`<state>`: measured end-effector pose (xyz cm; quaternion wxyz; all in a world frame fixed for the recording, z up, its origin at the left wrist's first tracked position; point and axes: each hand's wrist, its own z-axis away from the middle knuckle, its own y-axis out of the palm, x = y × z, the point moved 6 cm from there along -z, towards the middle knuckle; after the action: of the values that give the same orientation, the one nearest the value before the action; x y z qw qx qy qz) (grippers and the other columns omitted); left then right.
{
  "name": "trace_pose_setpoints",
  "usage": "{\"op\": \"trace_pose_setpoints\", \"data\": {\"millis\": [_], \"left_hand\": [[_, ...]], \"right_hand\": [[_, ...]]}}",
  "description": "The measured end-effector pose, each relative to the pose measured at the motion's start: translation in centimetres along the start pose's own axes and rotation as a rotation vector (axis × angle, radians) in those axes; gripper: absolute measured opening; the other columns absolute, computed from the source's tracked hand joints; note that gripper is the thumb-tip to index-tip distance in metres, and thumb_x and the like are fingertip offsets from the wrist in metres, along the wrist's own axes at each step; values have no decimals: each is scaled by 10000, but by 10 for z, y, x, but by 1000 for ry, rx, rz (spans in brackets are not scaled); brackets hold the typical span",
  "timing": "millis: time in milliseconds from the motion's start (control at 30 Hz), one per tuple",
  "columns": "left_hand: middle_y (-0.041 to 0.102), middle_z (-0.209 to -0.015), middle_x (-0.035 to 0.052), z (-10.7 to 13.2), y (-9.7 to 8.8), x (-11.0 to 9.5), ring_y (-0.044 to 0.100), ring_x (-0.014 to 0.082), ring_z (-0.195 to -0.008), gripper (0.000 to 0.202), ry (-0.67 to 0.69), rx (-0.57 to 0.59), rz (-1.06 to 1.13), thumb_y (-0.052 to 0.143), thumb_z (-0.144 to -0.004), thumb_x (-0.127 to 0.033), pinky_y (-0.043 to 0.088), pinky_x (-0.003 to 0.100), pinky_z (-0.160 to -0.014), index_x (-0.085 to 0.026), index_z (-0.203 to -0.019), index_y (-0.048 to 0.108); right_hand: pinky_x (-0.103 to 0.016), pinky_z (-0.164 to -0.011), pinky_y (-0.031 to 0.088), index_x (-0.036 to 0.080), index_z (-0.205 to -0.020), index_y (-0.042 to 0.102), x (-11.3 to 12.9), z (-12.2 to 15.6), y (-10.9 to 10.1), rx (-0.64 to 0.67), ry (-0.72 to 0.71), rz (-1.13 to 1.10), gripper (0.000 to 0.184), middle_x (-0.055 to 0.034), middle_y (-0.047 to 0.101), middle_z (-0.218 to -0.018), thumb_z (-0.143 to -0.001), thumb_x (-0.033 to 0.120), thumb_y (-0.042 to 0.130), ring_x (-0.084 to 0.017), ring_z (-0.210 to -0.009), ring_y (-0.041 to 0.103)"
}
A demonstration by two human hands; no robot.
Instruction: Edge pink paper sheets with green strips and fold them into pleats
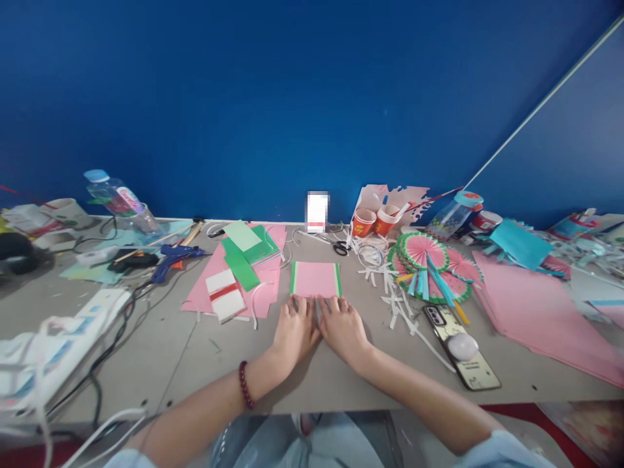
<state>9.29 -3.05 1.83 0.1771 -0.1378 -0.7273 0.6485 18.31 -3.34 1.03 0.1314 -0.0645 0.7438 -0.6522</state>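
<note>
A pink paper sheet with green and pale strips along its left and right sides lies flat on the table in front of me. My left hand has its bent fingers closed on the sheet's near edge, left of the middle. Close beside it, my right hand grips the same edge right of the middle. The fingertips of both hands almost meet, and the hands cover whatever part of the edge lies under them. A dark red bead bracelet circles my left wrist.
Left of the sheet lie pink and green papers, a white pack with a red band, a blue glue gun and a power strip. To the right are scissors, paper scraps, watermelon paper fans and a phone.
</note>
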Motion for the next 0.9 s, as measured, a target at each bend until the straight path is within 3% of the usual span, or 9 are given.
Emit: {"op": "trace_pose_setpoints", "data": {"millis": [433,633,900], "left_hand": [[545,-1203,227,-1,1,-7,459,355,-1156,483,73,16,-79,463,-856,-219,341,473,-937,-79,-1318,483],[537,-1252,186,0,3,-3,418,354,-1210,497,61,3,-77,490,-847,-279,287,478,-1006,-111,-1315,489],[583,-1108,191,-2,-6,-6,503,320,-1027,436,117,-47,-76,492,-838,-234,366,449,-875,-68,-1240,524]], "right_hand": [[-399,-800,485,153,-1370,431,1,0,0,36,-1,53,535,-187,586,-1100,-846,216,519,-299,-1043,549],[-390,-767,489,144,-1358,439,1,-1,-1,48,-4,54,534,-189,582,-1080,-839,219,539,-295,-1011,554],[-345,-720,494,185,-1314,480,-5,-2,-1,36,0,49,465,-143,597,-1062,-852,194,533,-259,-964,576]]}}
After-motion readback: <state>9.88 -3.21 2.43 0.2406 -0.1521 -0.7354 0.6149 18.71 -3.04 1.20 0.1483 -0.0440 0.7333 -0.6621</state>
